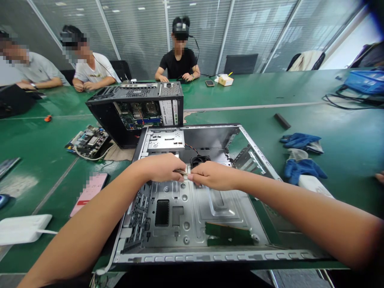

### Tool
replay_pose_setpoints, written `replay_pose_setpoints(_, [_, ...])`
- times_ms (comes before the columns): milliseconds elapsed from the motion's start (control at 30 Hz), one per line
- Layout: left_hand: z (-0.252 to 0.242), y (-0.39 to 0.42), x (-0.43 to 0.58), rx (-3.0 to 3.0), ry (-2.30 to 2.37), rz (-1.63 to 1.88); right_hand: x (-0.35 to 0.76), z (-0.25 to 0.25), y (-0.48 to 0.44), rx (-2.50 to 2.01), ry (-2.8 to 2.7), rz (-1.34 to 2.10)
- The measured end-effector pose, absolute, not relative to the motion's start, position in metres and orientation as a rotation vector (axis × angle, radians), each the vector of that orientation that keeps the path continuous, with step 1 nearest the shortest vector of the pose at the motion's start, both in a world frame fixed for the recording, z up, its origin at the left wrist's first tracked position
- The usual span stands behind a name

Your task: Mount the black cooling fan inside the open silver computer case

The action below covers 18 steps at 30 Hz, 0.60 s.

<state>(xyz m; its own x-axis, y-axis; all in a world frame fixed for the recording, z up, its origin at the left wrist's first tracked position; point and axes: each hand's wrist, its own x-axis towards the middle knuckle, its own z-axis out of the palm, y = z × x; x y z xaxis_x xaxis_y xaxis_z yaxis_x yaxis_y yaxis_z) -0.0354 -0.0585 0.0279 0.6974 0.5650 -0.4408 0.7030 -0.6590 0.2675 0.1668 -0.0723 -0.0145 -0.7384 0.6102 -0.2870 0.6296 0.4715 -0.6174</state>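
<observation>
An open metal computer case (210, 204) lies flat in front of me, its inside facing up. Over its middle, my left hand (165, 167) is closed with the fingers curled down. My right hand (213, 175) meets it from the other side, also closed in a pinch. Between them runs a thin, pale, flat strand (181, 172), gripped from both ends; its exact kind is too small to tell. Just behind my right hand sits a black fan (199, 160) with a thin wire, partly covered. A bare metal drive cage (166, 139) fills the case's far left corner.
Behind the case stands a black computer tower (105, 120). A circuit board (90, 141), a pink-screened phone (89, 195) and a white adapter (25, 229) lie left. Blue gloves (304, 168) and a dark block (282, 121) lie right. Several people sit across the green table (240, 94).
</observation>
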Motion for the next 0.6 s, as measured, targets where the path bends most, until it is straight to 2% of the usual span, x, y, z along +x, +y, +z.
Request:
replay_pose_setpoints(100, [0.028,-0.058,-0.036,2.515,1.061,-0.475,0.166,-0.017,-0.075,1.153,2.702,-0.826])
replay_pose_setpoints(367, [0.026,-0.058,-0.034,2.56,1.087,-0.541,0.163,-0.023,-0.082,1.224,2.784,-0.313])
replay_pose_setpoints(600, [0.025,-0.057,-0.034,2.598,1.078,-0.567,0.159,-0.036,-0.085,1.115,3.003,0.088])
